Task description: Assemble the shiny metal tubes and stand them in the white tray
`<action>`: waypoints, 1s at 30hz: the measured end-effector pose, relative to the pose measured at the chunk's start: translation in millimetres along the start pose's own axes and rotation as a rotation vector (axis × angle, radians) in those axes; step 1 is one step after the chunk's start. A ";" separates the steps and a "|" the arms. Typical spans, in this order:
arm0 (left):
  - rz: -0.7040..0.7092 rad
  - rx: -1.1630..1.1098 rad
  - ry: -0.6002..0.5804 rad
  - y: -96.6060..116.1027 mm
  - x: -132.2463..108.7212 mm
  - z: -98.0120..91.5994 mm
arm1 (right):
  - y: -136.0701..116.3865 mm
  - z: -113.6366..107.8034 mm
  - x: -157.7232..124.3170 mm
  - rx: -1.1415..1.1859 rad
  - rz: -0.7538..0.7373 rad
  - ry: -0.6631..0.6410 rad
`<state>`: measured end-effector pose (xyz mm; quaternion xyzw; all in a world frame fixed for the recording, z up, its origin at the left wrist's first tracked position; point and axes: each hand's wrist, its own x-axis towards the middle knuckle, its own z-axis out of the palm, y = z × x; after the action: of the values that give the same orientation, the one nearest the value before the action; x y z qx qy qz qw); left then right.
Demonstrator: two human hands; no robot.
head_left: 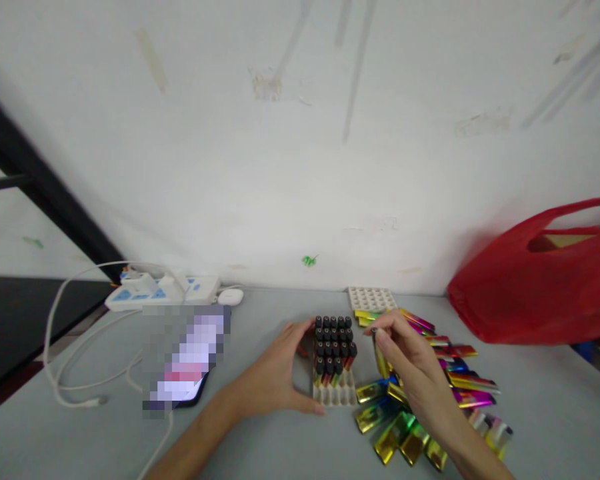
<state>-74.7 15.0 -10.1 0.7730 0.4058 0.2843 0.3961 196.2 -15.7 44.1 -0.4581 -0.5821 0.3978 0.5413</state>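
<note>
Grey table (280,453), left hand (275,373) cupped around tray (334,393), right hand (410,360) pinching a half-hidden lighter (380,357).

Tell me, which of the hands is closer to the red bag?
Right. The right hand is over the shiny lighters, nearer the red bag. The left hand holds the tray's far side.

Left hand (280,373): bare, no glove, ring or watch visible. Right hand (413,363): bare, likewise unadorned. Both forearms uncovered to the lower frame edge; no sleeve, cuff or wristband in view. Fingernails short, unpainted.
</note>
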 end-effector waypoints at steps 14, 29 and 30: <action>0.025 0.005 0.015 2.0 0.6 0.3 | 12.9 -17.5 3.1 -0.317 -0.058 -0.410; 0.019 0.017 0.013 0.3 0.8 -0.2 | 4.8 -12.1 3.2 -0.337 -0.043 -0.382; 0.019 0.016 0.012 0.0 0.8 0.0 | 2.4 -12.5 3.5 -0.344 -0.048 -0.372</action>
<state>-74.3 15.7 -10.0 0.7783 0.4031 0.2892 0.3849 208.9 -12.1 43.9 -0.4487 -0.7414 0.3573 0.3484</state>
